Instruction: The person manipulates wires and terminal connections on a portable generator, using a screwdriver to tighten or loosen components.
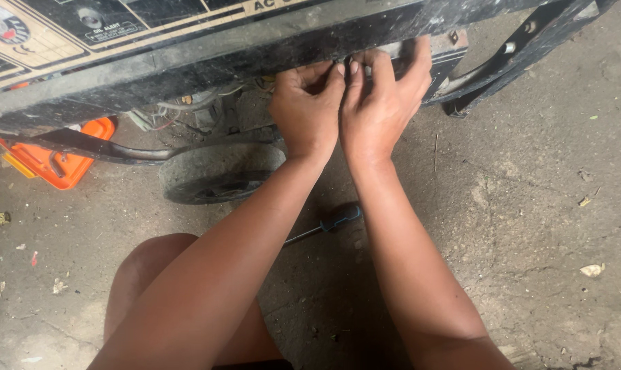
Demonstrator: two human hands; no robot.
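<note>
From my remote view, the left hand [307,103] and right hand [379,103] press side by side against the lower edge of a black generator frame [208,58] at the far side, fingers curled under it; what they pinch I cannot tell. A screwdriver [327,223] lies on the concrete floor [529,205] beneath the forearms, near a wheel [218,171].

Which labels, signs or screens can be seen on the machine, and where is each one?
Control-panel label: top left, on the machine; black panels with cream borders and pale print.
Round emblem: far top left corner; red, white and dark.
Cream strip: top centre edge, dark lettering, cut off.
No screens or packages.
</note>
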